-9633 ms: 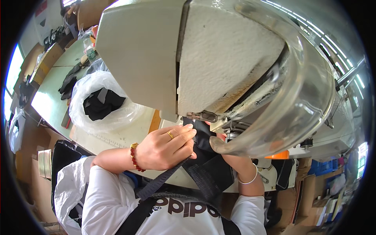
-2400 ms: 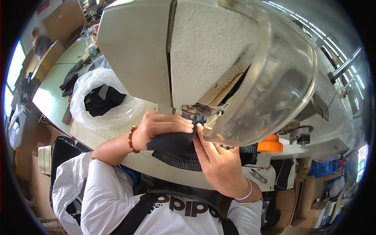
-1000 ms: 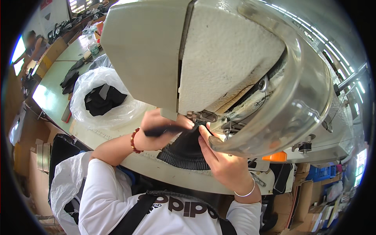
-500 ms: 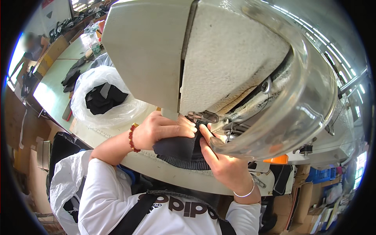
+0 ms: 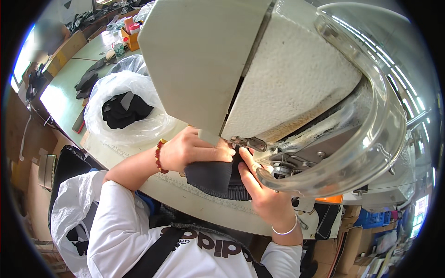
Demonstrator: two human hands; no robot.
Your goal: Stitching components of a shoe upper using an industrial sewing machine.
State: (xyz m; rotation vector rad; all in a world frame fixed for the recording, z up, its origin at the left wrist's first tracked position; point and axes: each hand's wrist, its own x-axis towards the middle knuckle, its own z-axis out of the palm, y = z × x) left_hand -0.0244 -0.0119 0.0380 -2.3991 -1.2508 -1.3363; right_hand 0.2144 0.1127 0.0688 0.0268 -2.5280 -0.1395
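A piece of black fabric (image 5: pixel 208 178) with a ribbed, gathered lower edge lies under the front of a cream sewing machine (image 5: pixel 194 60). My left hand (image 5: pixel 185 150) grips its upper left part, fingertips bent over the cloth near the metal fitting (image 5: pixel 248 143) at the stitching spot. From the other side my right hand (image 5: pixel 273 204) holds the same fabric, with its index finger extended to the cloth beside that fitting. The machine and cloth hide my right thumb, and the needle cannot be made out.
A clear curved guard (image 5: pixel 343 171) arches close above my right hand. Left of the machine stands a white plastic bag (image 5: pixel 99 127) of black fabric pieces. Dark pieces (image 5: pixel 88 78) lie on the pale green table behind. Another person (image 5: pixel 48 39) is at the far left.
The view has tilted a little, so the machine appears farther right. Both hands stay on the black fabric beside the fitting, with only slight shifts of the fingers.
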